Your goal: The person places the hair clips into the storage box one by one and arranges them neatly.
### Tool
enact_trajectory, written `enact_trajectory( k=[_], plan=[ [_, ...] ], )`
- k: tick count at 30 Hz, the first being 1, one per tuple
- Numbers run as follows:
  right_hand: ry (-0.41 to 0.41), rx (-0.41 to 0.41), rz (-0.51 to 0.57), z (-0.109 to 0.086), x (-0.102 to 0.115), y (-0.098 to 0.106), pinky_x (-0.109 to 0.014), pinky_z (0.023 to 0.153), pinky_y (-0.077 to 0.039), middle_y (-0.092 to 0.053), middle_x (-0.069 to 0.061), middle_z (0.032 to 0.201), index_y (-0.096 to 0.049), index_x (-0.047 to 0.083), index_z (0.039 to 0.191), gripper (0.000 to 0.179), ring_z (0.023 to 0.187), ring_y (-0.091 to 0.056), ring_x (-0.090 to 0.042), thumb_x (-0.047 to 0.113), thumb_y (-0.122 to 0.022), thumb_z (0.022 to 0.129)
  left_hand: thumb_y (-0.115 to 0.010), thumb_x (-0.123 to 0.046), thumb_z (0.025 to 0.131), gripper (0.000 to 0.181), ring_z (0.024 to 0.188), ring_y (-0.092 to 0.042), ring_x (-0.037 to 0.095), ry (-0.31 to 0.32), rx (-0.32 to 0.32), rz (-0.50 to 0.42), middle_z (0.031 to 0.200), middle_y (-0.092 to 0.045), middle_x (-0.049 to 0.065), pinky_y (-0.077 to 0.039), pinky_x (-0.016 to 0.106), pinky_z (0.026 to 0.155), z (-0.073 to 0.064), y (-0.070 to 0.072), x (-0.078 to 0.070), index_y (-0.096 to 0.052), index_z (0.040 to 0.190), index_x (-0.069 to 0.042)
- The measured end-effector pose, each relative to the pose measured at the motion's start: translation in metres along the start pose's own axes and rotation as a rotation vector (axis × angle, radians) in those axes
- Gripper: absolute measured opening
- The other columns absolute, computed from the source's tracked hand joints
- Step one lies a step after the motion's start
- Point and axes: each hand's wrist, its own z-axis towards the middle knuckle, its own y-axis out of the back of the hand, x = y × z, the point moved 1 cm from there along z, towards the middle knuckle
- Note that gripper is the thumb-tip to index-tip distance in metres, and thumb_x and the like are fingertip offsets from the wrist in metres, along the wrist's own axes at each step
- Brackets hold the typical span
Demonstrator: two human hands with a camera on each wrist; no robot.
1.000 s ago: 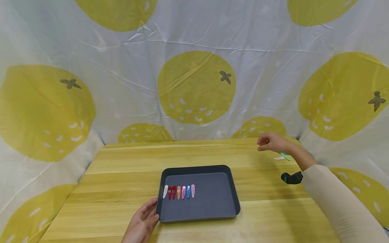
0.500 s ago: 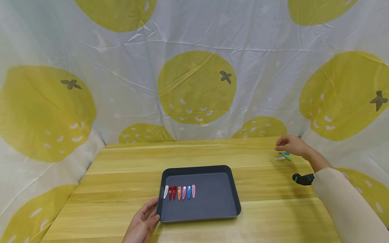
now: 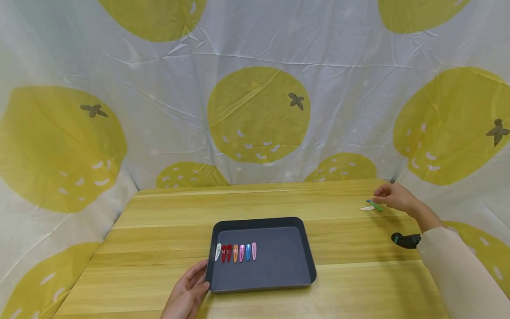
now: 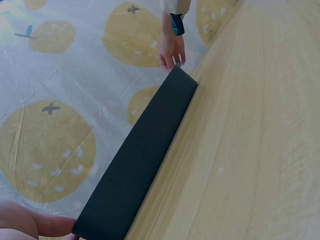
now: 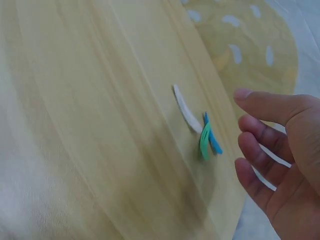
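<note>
I'm gripping dark tray with left hand, thumb resting at near-left corner. My right hand is hovering at far right of table, open, fingers loosely bent and standing apart from thumb. Just beside it, green clip is crossing blue clip; white clip is lying near both. Seven clips are lying in row in tray's left half.

The red clips look glossy; the tray matt and smooth; the tabletop grained wood; the backdrop creased cloth.
</note>
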Motion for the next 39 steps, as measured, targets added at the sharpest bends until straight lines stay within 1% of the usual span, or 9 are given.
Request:
enact_trajectory(
  k=[4, 11, 16, 19, 22, 25, 29, 33, 39],
  plan=[
    [-0.010, -0.017, 0.001, -0.005, -0.008, 0.000, -0.043, 0.078, -0.058, -0.065, -0.017, 0.109, -0.061, -0.013, 0.119, 0.037, 0.097, -0.061, -0.031, 0.019, -0.067, 0.102, -0.041, 0.023, 0.094, 0.066, 0.148, -0.018, 0.053, -0.001, 0.001, -0.002, 0.157, -0.017, 0.043, -0.038, 0.044, 0.114, 0.000, 0.000, 0.000, -0.016, 0.155, 0.018],
    [-0.051, -0.026, -0.002, -0.009, -0.025, -0.003, -0.037, 0.077, -0.056, -0.065, -0.014, 0.107, -0.064, -0.009, 0.117, 0.034, 0.096, -0.059, -0.028, 0.022, -0.067, 0.103, -0.041, 0.023, 0.094, 0.067, 0.148, -0.018, 0.053, -0.007, 0.015, -0.018, 0.157, -0.017, 0.043, -0.038, 0.043, 0.114, 0.000, 0.000, 0.001, -0.015, 0.155, 0.018],
    [-0.062, 0.001, -0.011, -0.011, -0.032, -0.007, -0.035, 0.074, -0.054, -0.065, -0.018, 0.108, -0.062, -0.013, 0.117, 0.036, 0.093, -0.058, -0.026, 0.019, -0.069, 0.101, -0.041, 0.022, 0.094, 0.066, 0.148, -0.018, 0.053, -0.010, 0.016, -0.017, 0.157, -0.018, 0.043, -0.039, 0.042, 0.114, 0.000, -0.001, 0.001, -0.015, 0.155, 0.018],
    [-0.055, 0.015, -0.021, -0.012, -0.035, -0.012, -0.040, 0.078, -0.054, -0.063, -0.026, 0.113, -0.060, -0.016, 0.120, 0.041, 0.098, -0.059, -0.033, 0.019, -0.070, 0.100, -0.041, 0.022, 0.094, 0.066, 0.148, -0.019, 0.052, -0.014, 0.017, -0.022, 0.157, -0.018, 0.043, -0.039, 0.041, 0.114, 0.000, -0.001, 0.001, -0.015, 0.155, 0.018],
    [-0.055, 0.000, -0.056, -0.010, -0.039, -0.015, -0.044, 0.081, -0.053, -0.062, -0.028, 0.115, -0.060, -0.017, 0.122, 0.047, 0.101, -0.058, -0.038, 0.022, -0.071, 0.099, -0.041, 0.022, 0.094, 0.066, 0.148, -0.020, 0.052, -0.018, 0.015, -0.027, 0.157, -0.019, 0.042, -0.039, 0.041, 0.114, 0.000, -0.002, 0.001, -0.016, 0.155, 0.018],
    [-0.060, -0.030, -0.097, -0.008, -0.041, -0.018, -0.048, 0.081, -0.053, -0.063, -0.027, 0.113, -0.061, -0.016, 0.121, 0.046, 0.098, -0.059, -0.038, 0.025, -0.070, 0.100, -0.041, 0.023, 0.094, 0.066, 0.148, -0.020, 0.052, -0.017, 0.012, -0.026, 0.157, -0.019, 0.042, -0.039, 0.042, 0.114, -0.001, -0.002, 0.000, -0.016, 0.155, 0.018],
    [-0.082, -0.058, -0.138, -0.007, -0.040, -0.021, -0.051, 0.081, -0.052, -0.065, -0.024, 0.107, -0.064, -0.014, 0.116, 0.040, 0.094, -0.060, -0.037, 0.023, -0.066, 0.102, -0.041, 0.023, 0.094, 0.066, 0.148, -0.020, 0.052, -0.013, 0.010, -0.024, 0.157, -0.019, 0.042, -0.038, 0.042, 0.114, -0.001, -0.002, 0.001, -0.016, 0.155, 0.018],
    [-0.114, -0.062, -0.105, -0.008, -0.039, -0.023, -0.050, 0.079, -0.052, -0.065, -0.021, 0.103, -0.064, -0.013, 0.114, 0.034, 0.092, -0.060, -0.036, 0.019, -0.063, 0.103, -0.041, 0.023, 0.094, 0.066, 0.148, -0.020, 0.052, -0.012, 0.009, -0.016, 0.157, -0.019, 0.043, -0.039, 0.043, 0.114, -0.001, -0.001, 0.001, -0.016, 0.155, 0.018],
    [-0.127, -0.021, -0.008, -0.008, -0.037, -0.027, -0.040, 0.075, -0.050, -0.061, -0.016, 0.098, -0.060, -0.015, 0.111, 0.025, 0.088, -0.056, -0.029, 0.009, -0.056, 0.104, -0.040, 0.023, 0.093, 0.066, 0.148, -0.020, 0.052, 0.005, -0.003, -0.011, 0.157, -0.019, 0.042, -0.038, 0.043, 0.113, -0.001, 0.001, 0.000, -0.017, 0.155, 0.017]
  ],
)
